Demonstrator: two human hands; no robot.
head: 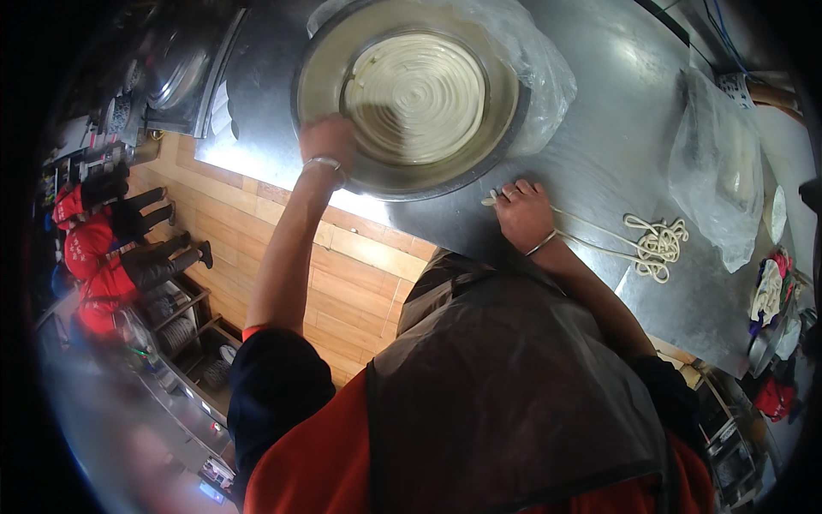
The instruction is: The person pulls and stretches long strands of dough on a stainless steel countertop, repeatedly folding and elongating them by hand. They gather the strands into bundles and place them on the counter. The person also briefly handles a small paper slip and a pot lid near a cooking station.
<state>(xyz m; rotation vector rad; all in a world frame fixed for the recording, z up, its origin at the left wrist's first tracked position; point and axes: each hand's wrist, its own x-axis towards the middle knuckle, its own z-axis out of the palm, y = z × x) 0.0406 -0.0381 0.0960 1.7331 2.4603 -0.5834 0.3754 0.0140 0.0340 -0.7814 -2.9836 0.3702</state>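
Observation:
A wide metal basin (411, 180) stands on the steel worktop before me. Inside it lies a flat spiral coil of pale, glossy dough rope (417, 96). My left hand (327, 142), blurred and curled, is over the basin's near left rim; whether anything is in its fingers is hidden. Low on the worktop, just right of the basin, my right hand (525, 212) closes over a thin dough strand (597, 247). A short end of the strand pokes out left of the fingers. Two lengths run rightward from the hand to a loose, tangled heap.
Clear plastic sheeting (546, 83) drapes the basin's far right side. A plastic bag (719, 167) and bunched cloths (770, 289) lie to the right. People in red tops (96, 257) stand across the wooden floor (359, 276) at left, near shelves of dishes (180, 334).

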